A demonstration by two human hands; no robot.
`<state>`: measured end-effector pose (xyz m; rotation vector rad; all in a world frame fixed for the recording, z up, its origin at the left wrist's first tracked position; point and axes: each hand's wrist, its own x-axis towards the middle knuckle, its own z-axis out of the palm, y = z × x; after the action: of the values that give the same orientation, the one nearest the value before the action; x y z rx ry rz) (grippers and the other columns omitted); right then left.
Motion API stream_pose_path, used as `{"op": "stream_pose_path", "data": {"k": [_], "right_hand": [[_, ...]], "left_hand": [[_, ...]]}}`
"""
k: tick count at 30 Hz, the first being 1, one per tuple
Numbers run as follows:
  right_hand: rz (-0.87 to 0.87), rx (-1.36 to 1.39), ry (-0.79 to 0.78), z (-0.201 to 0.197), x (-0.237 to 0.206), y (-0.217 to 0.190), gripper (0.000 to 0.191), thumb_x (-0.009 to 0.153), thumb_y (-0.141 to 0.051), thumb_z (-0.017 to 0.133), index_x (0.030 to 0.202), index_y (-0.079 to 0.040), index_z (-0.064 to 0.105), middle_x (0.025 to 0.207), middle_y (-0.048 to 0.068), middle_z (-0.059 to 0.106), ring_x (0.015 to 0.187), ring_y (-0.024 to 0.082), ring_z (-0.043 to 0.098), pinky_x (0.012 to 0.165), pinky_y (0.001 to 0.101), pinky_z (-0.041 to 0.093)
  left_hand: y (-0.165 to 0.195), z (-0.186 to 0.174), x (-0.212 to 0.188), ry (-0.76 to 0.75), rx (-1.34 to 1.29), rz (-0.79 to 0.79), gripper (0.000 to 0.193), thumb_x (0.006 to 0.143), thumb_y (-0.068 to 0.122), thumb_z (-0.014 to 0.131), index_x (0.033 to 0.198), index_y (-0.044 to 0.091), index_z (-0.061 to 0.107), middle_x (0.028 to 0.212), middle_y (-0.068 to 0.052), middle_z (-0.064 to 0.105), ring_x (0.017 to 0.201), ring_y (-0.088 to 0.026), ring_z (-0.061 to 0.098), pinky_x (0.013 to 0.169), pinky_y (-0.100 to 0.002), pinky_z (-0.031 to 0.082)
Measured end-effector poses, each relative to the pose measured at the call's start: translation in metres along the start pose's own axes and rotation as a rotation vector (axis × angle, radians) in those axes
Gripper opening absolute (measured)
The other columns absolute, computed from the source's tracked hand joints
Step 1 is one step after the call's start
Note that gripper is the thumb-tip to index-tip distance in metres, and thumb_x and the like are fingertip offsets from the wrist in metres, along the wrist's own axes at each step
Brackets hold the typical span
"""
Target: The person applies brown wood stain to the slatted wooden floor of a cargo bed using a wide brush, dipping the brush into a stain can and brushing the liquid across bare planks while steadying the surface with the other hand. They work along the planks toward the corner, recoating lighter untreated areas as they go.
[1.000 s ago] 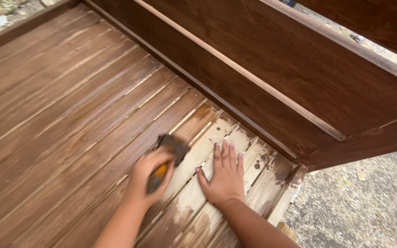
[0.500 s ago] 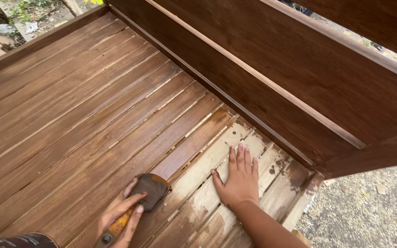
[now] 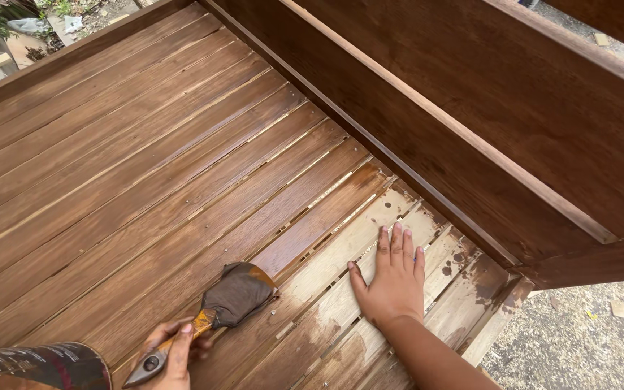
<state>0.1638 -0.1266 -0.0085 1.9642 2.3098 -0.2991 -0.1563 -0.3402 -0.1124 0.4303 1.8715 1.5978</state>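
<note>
Left hand (image 3: 171,354) closed around the handle of a wide paintbrush (image 3: 211,310), bristles dark and loaded with brown stain, pressed flat on the slatted wooden surface (image 3: 146,173) near the bottom edge of the view. Right hand (image 3: 393,278) open, palm down, fingers spread on the pale unstained slats (image 3: 341,260) just right of the brush, holding nothing, only bracing. Most of the slats up and to the left already dark and glossy; only the strip nearest the lower right corner pale, blotched with a few dark drips (image 3: 449,267). Tall stained back panel (image 3: 471,123) rising along the right, with a thin rail across it. Rounded dark container (image 3: 37,365), smeared with stain, at the lower left corner just beside the brush hand. Gravel ground (image 3: 579,332) beyond the corner of the frame.

Likely risks from here: the bracing palm resting right where fresh stain comes next, so a smeared hand or a print on wet wood if the brush sweeps close. Drips on the bare wood probably drying darker than the rest, leaving spots under the coat. Stain possibly pooling in the gaps between slats and running through. A heavily loaded brush pushed sideways across the grain apt to leave streaks. Container near the elbow, easy to knock.
</note>
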Motion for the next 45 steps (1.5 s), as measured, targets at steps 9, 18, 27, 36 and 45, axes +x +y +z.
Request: {"op": "stream_pose_path", "data": {"k": [9, 18, 27, 36, 45], "right_hand": [[-0.150, -0.119, 0.449, 0.023, 0.007, 0.009, 0.088, 0.097, -0.066, 0.021, 0.157, -0.004, 0.006, 0.166, 0.017, 0.002, 0.153, 0.028, -0.003, 0.122, 0.0476, 0.000], [-0.212, -0.055, 0.662, 0.034, 0.005, 0.013, 0.089, 0.096, -0.065, 0.025, 0.156, -0.001, 0.011, 0.162, 0.021, 0.008, 0.151, 0.032, 0.002, 0.122, 0.0505, 0.002], [-0.103, 0.071, 0.186, 0.014, -0.002, 0.009, 0.094, 0.093, -0.063, 0.036, 0.159, -0.002, 0.009, 0.167, 0.021, 0.004, 0.155, 0.034, -0.003, 0.120, 0.0501, -0.003], [-0.143, 0.060, 0.297, 0.007, -0.002, 0.008, 0.096, 0.091, -0.064, 0.038, 0.156, 0.001, 0.009, 0.164, 0.022, 0.004, 0.152, 0.035, -0.003, 0.121, 0.0520, -0.003], [-0.038, 0.123, -0.163, -0.012, -0.003, 0.007, 0.101, 0.089, -0.060, 0.046, 0.158, -0.002, 0.004, 0.168, 0.020, -0.008, 0.155, 0.035, -0.013, 0.119, 0.0508, -0.009]], "left_hand": [[0.034, 0.121, -0.018, 0.019, 0.024, 0.327, 0.025, 0.095, 0.016, 0.068, 0.113, 0.000, 0.062, 0.098, -0.014, 0.070, 0.085, -0.019, 0.070, 0.076, -0.033, 0.058], [0.109, 0.318, 0.008, -0.150, 0.168, 0.522, 0.010, 0.091, 0.015, 0.066, 0.091, 0.005, 0.064, 0.079, -0.009, 0.068, 0.076, -0.019, 0.065, 0.072, -0.034, 0.054], [0.125, 0.342, 0.011, -0.369, 0.100, 0.670, 0.011, 0.090, 0.009, 0.069, 0.098, 0.003, 0.062, 0.087, -0.008, 0.069, 0.084, -0.017, 0.066, 0.077, -0.033, 0.054], [0.128, 0.340, -0.020, -0.296, 0.016, 0.482, 0.010, 0.090, 0.006, 0.067, 0.098, 0.005, 0.061, 0.084, -0.008, 0.068, 0.077, -0.018, 0.068, 0.068, -0.033, 0.056], [0.138, 0.367, -0.038, -0.279, 0.186, 0.851, 0.025, 0.082, 0.004, 0.071, 0.106, 0.005, 0.064, 0.087, -0.013, 0.066, 0.081, -0.025, 0.066, 0.073, -0.033, 0.053]]}}
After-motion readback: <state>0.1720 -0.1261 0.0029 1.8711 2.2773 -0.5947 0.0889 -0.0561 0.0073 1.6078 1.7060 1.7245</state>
